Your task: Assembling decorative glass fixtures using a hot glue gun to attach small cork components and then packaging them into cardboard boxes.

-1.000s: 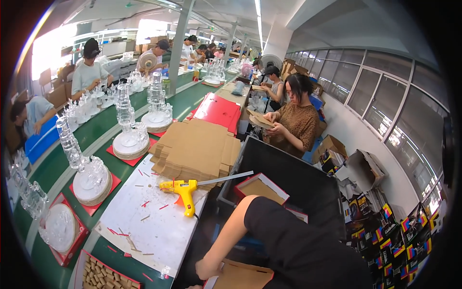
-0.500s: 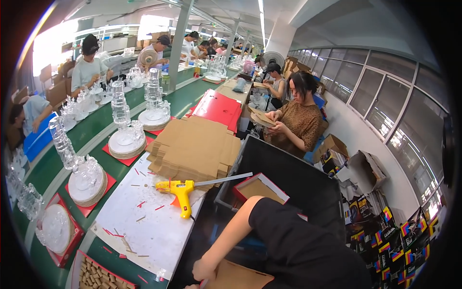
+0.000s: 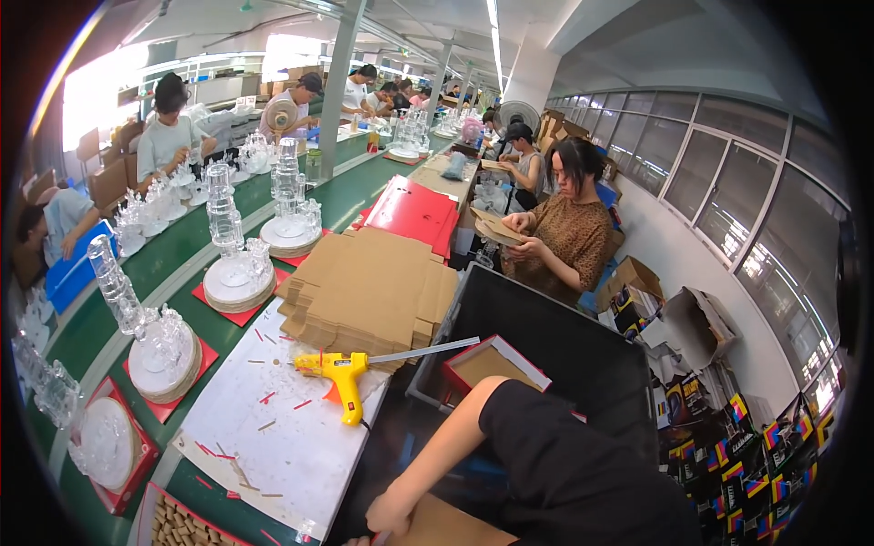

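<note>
- While the person leans low over the near edge of the surface (image 3: 300,473), one hand (image 3: 393,511) grips the edge of a flat brown cardboard piece (image 3: 455,526) at the bottom of the view; fingers curled together on it; a black sleeve (image 3: 564,455) covers the upper arm, so whether this is the left or right hand cannot be told; the other hand is not in view.
- Cardboard piece: lies at the lower edge of the frame, just beside the white-covered part of the surface, partly cut off by the frame.
- Yellow glue gun (image 3: 341,373): rests on the white covering, nozzle side toward a long metal rod; well apart from the gripping hand; untouched.
- Stack of flat cardboard blanks (image 3: 373,291): sits beyond the glue gun, near the red folded boxes (image 3: 414,211).
- Black bin (image 3: 583,364): stands to the right of the surface; a red-edged box with a brown insert (image 3: 492,364) leans at its near rim.
- Glass pieces on round bases with red mats (image 3: 164,355): line the green belt on the left.
- Co-workers: several along the line; one in a brown patterned top (image 3: 569,241) folds cardboard.
- Step judged in hand: picking up or positioning the single cardboard piece; gluing appears not yet begun.
- Next move, as a judgement: calls for bringing the piece up flat onto the white covering and keeping a firm hold on its edge, with the glue gun within reach.
</note>
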`<action>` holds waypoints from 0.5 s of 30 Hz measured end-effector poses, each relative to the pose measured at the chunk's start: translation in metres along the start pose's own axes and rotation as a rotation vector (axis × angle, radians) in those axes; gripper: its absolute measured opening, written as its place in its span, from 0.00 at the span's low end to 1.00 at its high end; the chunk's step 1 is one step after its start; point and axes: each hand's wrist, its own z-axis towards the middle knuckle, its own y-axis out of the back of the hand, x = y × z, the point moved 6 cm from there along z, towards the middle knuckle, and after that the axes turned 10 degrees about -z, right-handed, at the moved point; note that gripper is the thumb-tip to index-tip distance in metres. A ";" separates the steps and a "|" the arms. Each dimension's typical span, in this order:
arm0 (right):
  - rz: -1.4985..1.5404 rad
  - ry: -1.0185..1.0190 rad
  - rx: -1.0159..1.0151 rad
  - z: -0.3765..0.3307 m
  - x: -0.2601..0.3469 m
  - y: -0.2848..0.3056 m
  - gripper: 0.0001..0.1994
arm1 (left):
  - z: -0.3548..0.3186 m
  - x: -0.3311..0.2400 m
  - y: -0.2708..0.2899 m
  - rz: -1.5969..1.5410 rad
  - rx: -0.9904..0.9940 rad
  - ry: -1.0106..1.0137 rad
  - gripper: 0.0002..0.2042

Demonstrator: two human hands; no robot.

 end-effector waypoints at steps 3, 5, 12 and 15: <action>0.034 -0.101 -0.035 -0.001 -0.029 -0.006 0.14 | -0.013 0.014 0.008 0.015 -0.337 -0.209 0.29; 0.024 -0.137 -0.049 -0.009 -0.038 0.000 0.14 | -0.028 0.007 0.019 0.032 -0.440 -0.149 0.31; 0.280 -0.384 -0.081 -0.038 -0.088 0.006 0.16 | -0.041 0.059 0.008 -0.462 -0.352 0.037 0.29; 0.342 -0.375 -0.336 -0.060 -0.079 0.037 0.12 | -0.041 0.076 0.008 -0.455 -0.240 0.073 0.26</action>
